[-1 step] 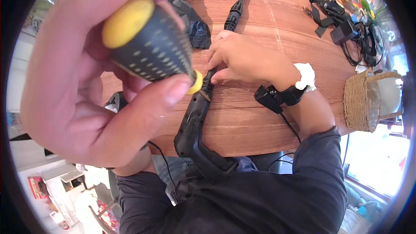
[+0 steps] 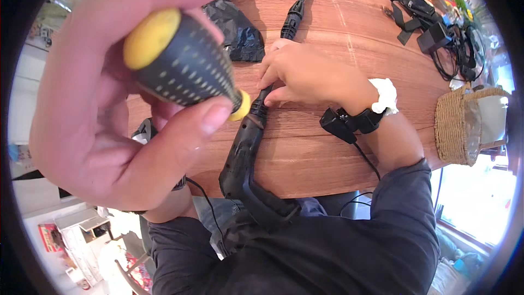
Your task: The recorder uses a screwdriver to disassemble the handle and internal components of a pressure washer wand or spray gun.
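Two things are held: the left grip [image 2: 101,123] pinches a screwdriver [image 2: 185,65] angled toward the wand [image 2: 244,150], which the right grip [image 2: 305,71] clasps — seemingly to steady it — across the counter [image 2: 311,166], handle [image 2: 267,205] past its edge.

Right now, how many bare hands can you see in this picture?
2: the left hand, close to the camera, wrapped around a yellow-and-black tool handle, and the right hand, gripping the long black wand farther away. Neither is hidden.
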{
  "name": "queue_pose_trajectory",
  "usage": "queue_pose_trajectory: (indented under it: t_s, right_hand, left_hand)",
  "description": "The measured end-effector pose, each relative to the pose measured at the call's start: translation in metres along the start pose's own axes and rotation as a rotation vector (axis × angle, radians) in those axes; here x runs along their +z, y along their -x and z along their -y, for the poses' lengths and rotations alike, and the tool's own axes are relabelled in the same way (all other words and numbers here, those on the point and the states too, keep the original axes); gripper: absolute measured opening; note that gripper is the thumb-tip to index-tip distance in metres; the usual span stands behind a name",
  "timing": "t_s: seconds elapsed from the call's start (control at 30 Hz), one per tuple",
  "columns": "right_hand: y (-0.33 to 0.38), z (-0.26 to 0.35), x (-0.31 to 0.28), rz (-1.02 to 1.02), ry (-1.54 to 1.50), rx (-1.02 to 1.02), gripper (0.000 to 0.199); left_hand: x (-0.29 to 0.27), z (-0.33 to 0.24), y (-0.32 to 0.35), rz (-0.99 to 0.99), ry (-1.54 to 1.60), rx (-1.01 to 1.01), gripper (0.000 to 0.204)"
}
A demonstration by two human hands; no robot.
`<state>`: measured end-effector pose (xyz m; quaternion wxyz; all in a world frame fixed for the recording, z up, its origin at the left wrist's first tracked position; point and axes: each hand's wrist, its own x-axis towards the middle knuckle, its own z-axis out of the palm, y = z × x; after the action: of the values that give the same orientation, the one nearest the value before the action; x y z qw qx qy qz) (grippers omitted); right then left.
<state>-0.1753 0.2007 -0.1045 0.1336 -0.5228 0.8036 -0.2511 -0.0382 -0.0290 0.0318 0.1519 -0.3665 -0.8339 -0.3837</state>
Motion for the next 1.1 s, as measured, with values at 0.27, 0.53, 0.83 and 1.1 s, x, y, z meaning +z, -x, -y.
queue_pose_trajectory:
  t_s: [0.27, 0.53, 0.83, 1.1]
  right_hand:
    - [0.002, -0.009, 0.002, 0.018, -0.026, 0.064, 0.029]
    - [0.007, -0.003, -0.003, -0.032, -0.013, -0.015, 0.017]
    - [0.000, 0.001, -0.006, 0.097, 0.049, 0.079, 0.026]
    - [0.037, 0.056, -0.068, -0.154, -0.440, -0.386, 0.074]
  left_hand:
    - [0.018, -0.018, -0.019, 0.002, -0.188, 0.009, 0.078]
    - [0.051, -0.010, -0.044, 0.144, 0.000, 0.244, 0.057]
    - [0.048, -0.027, -0.036, 0.070, -0.234, 0.181, 0.049]
    - [0.065, -0.022, -0.034, -0.283, -0.407, 0.143, 0.065]
